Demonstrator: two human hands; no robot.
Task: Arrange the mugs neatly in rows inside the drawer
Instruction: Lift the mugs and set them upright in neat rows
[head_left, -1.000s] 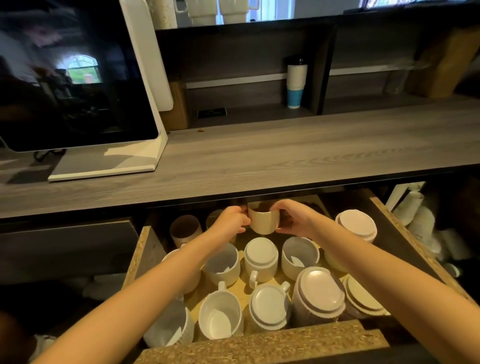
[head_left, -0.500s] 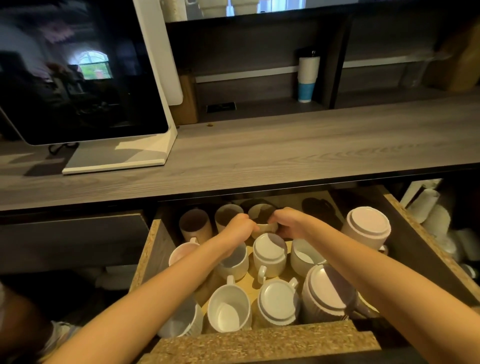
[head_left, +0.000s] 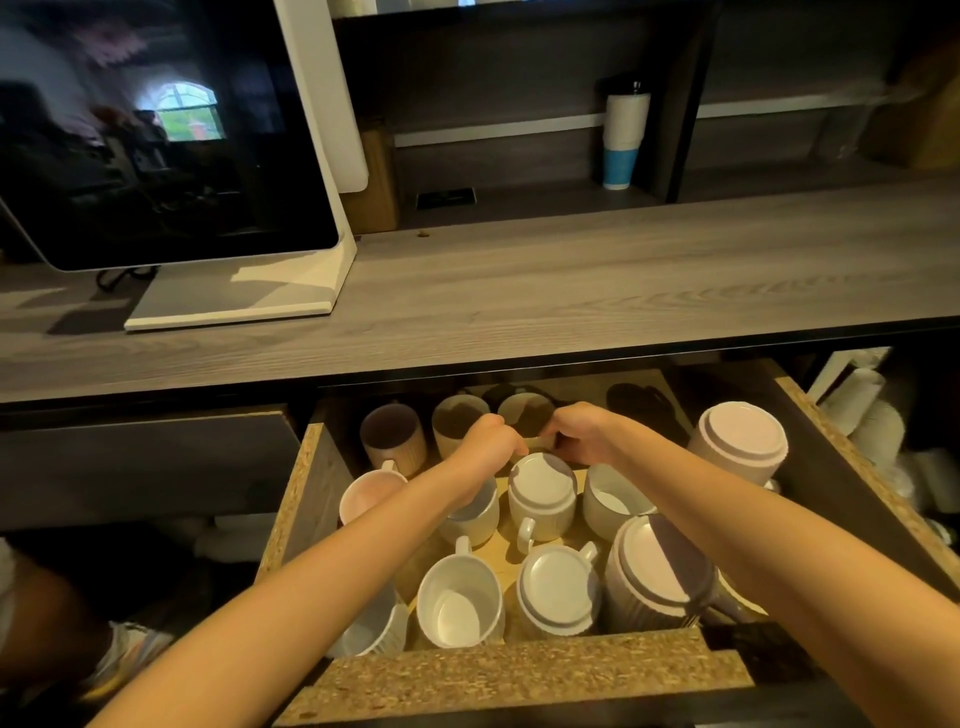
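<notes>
At drawer (head_left: 306, 483) rear — both hands' grip on mug (head_left: 524, 413), left hand (head_left: 491, 444), right hand (head_left: 582, 431)

Back-row mug (head_left: 525, 413): lower wall and base hidden behind both hands; whether it rests on the drawer floor cannot be told
Left hand (head_left: 491, 441): fingertips out of sight behind the knuckles; grip on the mug unclear
Right hand (head_left: 582, 434): fingertips tucked beside the mug; contact cannot be confirmed
Second-row mug (head_left: 475, 512): mostly covered by the left forearm
Drawer (head_left: 519, 675): back wall lost in shadow under the counter; near right corner hidden by the right forearm
Monitor (head_left: 156, 130): cut off at the top and left edges
Paper cups (head_left: 857, 405): blurred, dim; count unclear
</notes>
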